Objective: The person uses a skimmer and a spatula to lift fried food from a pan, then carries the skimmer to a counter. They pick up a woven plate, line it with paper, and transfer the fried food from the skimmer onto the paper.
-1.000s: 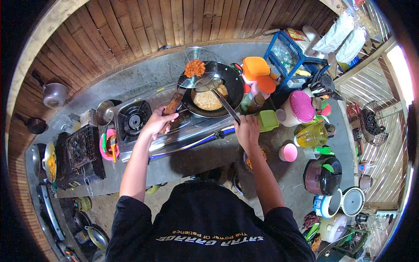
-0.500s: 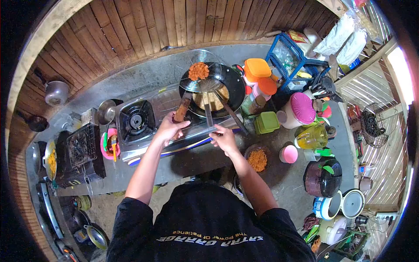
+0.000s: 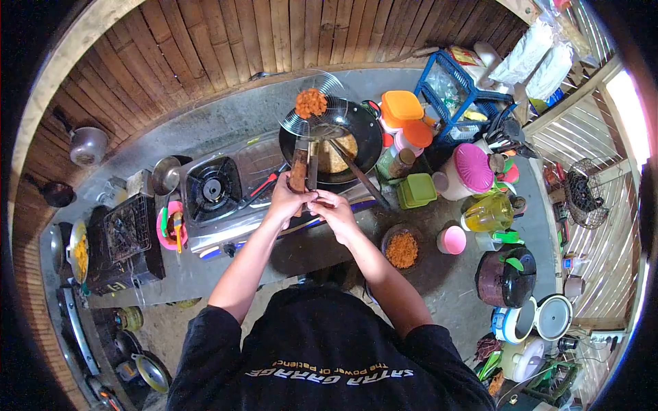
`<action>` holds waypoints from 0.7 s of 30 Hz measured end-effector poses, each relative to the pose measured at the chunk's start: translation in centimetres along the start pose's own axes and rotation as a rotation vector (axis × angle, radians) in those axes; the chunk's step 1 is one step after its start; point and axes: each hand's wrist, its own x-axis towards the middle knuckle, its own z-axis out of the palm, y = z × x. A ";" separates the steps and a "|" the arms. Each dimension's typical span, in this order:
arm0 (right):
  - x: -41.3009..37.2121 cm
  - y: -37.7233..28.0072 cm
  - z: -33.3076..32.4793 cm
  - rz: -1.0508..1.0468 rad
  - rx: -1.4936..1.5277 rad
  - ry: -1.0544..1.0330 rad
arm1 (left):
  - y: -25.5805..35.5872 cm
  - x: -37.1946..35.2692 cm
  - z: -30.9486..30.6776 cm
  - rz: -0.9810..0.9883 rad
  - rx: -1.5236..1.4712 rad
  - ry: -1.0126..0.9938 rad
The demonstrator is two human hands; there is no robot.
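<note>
My left hand [image 3: 284, 199] is wrapped round the wooden handle of a wire skimmer [image 3: 299, 171]. Orange-brown fried pieces [image 3: 311, 103] lie in its round mesh, above the far left part of a black wok [image 3: 371, 130]. Close against it, my right hand [image 3: 332, 211] grips a utensil with a flat metal handle [image 3: 313, 169]. That utensil's far end is hard to make out behind the mesh. Bubbling pale oil [image 3: 340, 154] shows in the wok. Another long-handled utensil [image 3: 361, 175] leans over the wok's near right rim.
Left of the wok is a bare gas burner [image 3: 213, 187]. A bowl of orange shreds [image 3: 401, 250] and a pink cup [image 3: 452, 240] stand at right. Green [image 3: 417, 190] and orange-lidded containers [image 3: 401, 108] crowd the wok's right side. A charcoal grill [image 3: 128, 228] sits far left.
My right hand has moved left with the metal-handled utensil, up against my left hand. My left hand and the skimmer's handle have shifted slightly right. The fried pieces remain in the mesh.
</note>
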 end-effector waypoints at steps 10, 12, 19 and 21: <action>0.1 -0.2 0.3 0.053 -0.041 0.019 | -0.6 0.3 -0.1 -0.012 -0.042 0.009; 0.1 -0.1 0.2 0.047 -0.105 0.004 | -0.7 0.2 -0.1 -0.025 -0.045 -0.004; 0.2 -0.1 -0.7 -0.117 -0.364 -0.014 | -0.5 0.4 0.1 -0.066 -0.170 -0.061; 0.5 0.8 -2.7 -0.247 -0.472 0.032 | -0.2 0.2 -0.1 -0.098 -0.215 -0.092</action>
